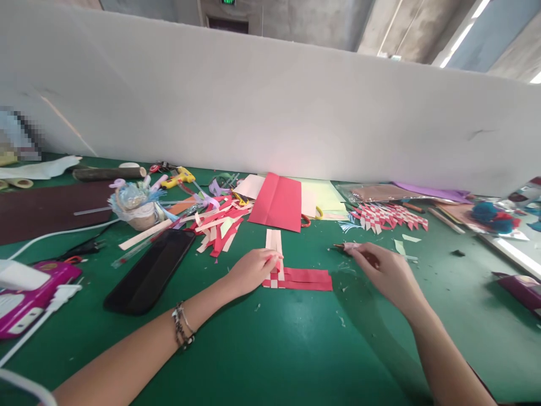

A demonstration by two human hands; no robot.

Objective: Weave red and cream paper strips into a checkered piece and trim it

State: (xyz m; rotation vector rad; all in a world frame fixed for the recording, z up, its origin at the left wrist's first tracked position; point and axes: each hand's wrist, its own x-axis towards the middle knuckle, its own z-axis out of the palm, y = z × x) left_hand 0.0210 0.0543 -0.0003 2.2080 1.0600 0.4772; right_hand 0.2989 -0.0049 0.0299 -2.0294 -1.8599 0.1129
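Woven paper [277, 279], one piece, lies under one left hand [252, 270].

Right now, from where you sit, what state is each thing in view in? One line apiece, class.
Left hand: fingers closed on the woven paper strips
Right hand: gripping a pointed tool
Woven paper strips: partly woven, long ends loose
Red sheet: creased, opened out
Phone: flat, screen dark
Black plug: unplugged
Exit sign: lit
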